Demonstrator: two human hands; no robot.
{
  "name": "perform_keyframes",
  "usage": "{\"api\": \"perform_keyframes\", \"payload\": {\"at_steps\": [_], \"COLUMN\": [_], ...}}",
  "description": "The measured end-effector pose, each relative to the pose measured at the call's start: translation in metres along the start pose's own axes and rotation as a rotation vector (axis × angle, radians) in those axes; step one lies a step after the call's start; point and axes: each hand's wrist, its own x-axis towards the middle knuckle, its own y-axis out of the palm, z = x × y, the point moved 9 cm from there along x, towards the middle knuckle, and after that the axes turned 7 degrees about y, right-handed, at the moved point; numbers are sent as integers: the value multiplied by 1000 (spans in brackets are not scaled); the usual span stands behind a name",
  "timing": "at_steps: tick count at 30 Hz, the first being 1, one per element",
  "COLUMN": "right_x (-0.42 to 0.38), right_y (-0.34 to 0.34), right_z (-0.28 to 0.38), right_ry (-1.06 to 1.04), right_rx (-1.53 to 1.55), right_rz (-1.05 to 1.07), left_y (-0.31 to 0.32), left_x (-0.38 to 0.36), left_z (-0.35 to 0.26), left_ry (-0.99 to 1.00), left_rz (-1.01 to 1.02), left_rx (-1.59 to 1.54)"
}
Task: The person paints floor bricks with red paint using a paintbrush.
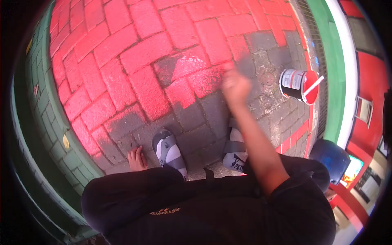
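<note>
Motion blurs my right hand, which is held over the brick pavement at the edge of the red paint. Its fingers look curled closed, but what they grip is smeared and cannot be made out. Wet-looking red paint covers the bricks to its left, with bare grey bricks nearer my feet. My left hand rests with its fingers apart on the ground, beside my left sandal; my knee hides part of it. A paint can with red paint inside stands to the right, a white stick poking out.
My right sandal is planted on the grey bricks. A green-painted kerb runs along the left. Beyond the can lie a drain grate and a green strip. A dark blue container stands near my right knee.
</note>
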Motion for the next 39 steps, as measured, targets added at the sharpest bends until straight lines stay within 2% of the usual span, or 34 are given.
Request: {"api": "perform_keyframes", "payload": {"at_steps": [1, 2, 3, 4, 6, 9, 10, 11, 12, 13, 14, 15, 17, 18, 19, 20, 21, 22, 23, 25, 26, 28, 29, 30, 32, 33, 34, 36, 37, 39], "right_x": [-35, -74, -116, -137, -146, -113, -91, -59, -34, -5, 23, 40, 66, 57, 41, 19, -14, -35, -59, -84, -81, -31, 4, 39, 96, 124, 150, 175, 168, 137], "right_y": [30, 41, 67, 55, 36, 51, 70, 66, 60, 40, 25, 39, 9, 26, 34, 40, 105, 74, 71, 72, 78, 111, 113, 119, 97, 81, 66, 39, 39, 30], "right_z": [18, 56, 84, 129, 156, 98, 55, -1, -57, -77, -92, -94, -59, -44, -2, 50, 64, 130, 170, 211, 206, 160, 127, 79, -17, -62, -99, -113, -100, -24], "right_ry": [211, -235, -284, -403, -305, -213, 32, 237, 623, 686, 586, 584, 31, 77, 120, 71, 113, -402, -561, -528, -528, -9, 193, 283, 550, 559, 454, 259, 259, 18], "right_rx": [192, 214, 247, 281, 694, 848, 898, 923, 806, 958, 978, 985, 765, 732, 697, 355, 846, 495, 545, 596, 592, 1037, 1077, 909, 910, 924, 787, 708, 711, 260], "right_rz": [360, 90, 397, 486, 523, 450, 641, 506, 387, 290, 174, 188, -168, -100, -35, 111, 519, 310, 329, 547, 548, 548, 553, 467, 300, 63, -48, -144, -131, -147], "left_y": [1, 0, 0, 1, 2, 4, 6, 7, 8, 8, 7, 5, 4, 1, 0, 0, 0, 0, 0, 0, -1, -2, -2, -1, -1, -1, -1, -2, -3, -4], "left_x": [0, -1, -1, -2, -3, -3, -4, -5, -6, -6, -4, -3, 0, 1, 0, 0, 2, 3, 2, 1, 0, 3, 3, 2, 0, -1, 0, 0, -1, 1], "left_z": [0, 0, -1, 1, 3, 5, 8, 10, 10, 10, 8, 6, 3, 0, 0, 0, 0, -1, 0, -1, -2, -2, -1, -1, 1, 1, 1, 0, 0, -1], "left_ry": [-10, -19, -1, -21, -53, -44, -42, -19, 1, -5, -1, 3, 3, 19, 15, 25, 36, 35, 15, -6, -11, -14, -9, -7, 6, 19, 10, 11, -2, 1], "left_rz": [-1, -3, -3, -7, -5, 9, 12, 6, -2, -7, -4, 2, -5, -15, -18, -26, -35, -43, -33, -20, -26, -47, -38, -28, -38, -43, -55, -22, -20, -28], "left_rx": [40, 82, 74, 70, 73, 61, 63, 62, 61, 67, 64, 62, 70, 69, 76, 77, 76, 78, 77, 71, 64, 52, 47, 42, 64, 88, 92, 67, 72, 61]}}
